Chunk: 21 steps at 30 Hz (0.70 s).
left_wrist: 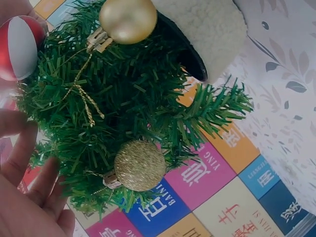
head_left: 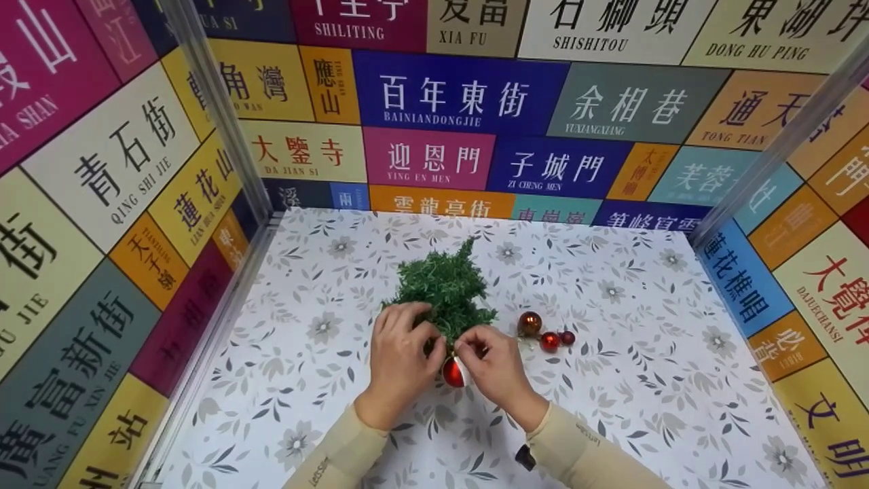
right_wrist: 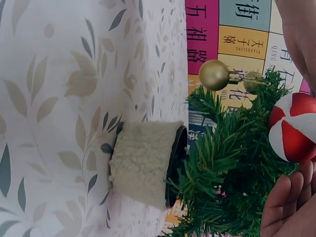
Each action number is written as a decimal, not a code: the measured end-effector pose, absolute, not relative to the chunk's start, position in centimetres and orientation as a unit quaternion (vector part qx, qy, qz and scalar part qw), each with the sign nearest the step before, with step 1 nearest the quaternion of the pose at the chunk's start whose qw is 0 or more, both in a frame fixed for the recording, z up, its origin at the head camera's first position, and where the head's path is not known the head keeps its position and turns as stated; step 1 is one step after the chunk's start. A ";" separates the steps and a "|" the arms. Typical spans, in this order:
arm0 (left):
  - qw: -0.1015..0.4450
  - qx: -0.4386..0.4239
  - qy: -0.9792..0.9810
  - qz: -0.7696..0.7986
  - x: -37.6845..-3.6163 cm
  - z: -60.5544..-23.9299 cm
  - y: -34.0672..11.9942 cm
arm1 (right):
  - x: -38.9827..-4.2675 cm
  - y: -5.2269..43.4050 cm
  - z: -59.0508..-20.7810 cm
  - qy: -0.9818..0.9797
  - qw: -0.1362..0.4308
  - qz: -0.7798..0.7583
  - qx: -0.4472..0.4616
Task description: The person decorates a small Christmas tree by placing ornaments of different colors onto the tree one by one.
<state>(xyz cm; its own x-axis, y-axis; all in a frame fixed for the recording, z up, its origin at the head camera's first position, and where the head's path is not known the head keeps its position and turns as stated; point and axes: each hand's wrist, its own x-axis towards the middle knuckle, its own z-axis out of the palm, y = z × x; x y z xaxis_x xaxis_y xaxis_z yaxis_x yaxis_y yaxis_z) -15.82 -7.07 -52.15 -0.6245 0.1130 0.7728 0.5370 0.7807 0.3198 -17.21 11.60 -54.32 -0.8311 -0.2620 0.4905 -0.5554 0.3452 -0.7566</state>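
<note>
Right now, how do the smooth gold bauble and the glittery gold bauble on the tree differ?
The smooth gold bauble is shiny and reflects light; the glittery gold bauble is rough and matte. The smooth one hangs near the fleecy base, the glittery one further out among the branches of the tree. Both are round, gold, and have gold caps.

From the head view, both hands [head_left: 448,360] hide most of the red-and-white ball [head_left: 453,373].

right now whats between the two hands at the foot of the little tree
In the head view, a red-and-white bauble sits between the left hand and right hand, just under the small green tree.
</note>
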 end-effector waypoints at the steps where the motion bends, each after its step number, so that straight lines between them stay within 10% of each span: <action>1: 0.391 -0.187 -0.859 -0.272 -15.9 -52.1 -7.1 | -17.2 11.5 -54.3 -0.806 0.137 0.519 0.251; 21: 0.386 -0.203 -0.863 -0.256 -15.9 -52.1 -7.3 | -15.8 10.3 -51.7 -0.786 0.155 0.555 0.224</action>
<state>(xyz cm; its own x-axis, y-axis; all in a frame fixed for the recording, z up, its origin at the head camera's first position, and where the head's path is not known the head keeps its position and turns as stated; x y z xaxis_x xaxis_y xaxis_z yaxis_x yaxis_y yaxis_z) -15.87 -7.25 -52.06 -0.6196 0.1537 0.7697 0.5485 0.7862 0.2846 -15.80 10.33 -51.74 -0.8513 -0.1808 0.4925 -0.5246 0.2834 -0.8028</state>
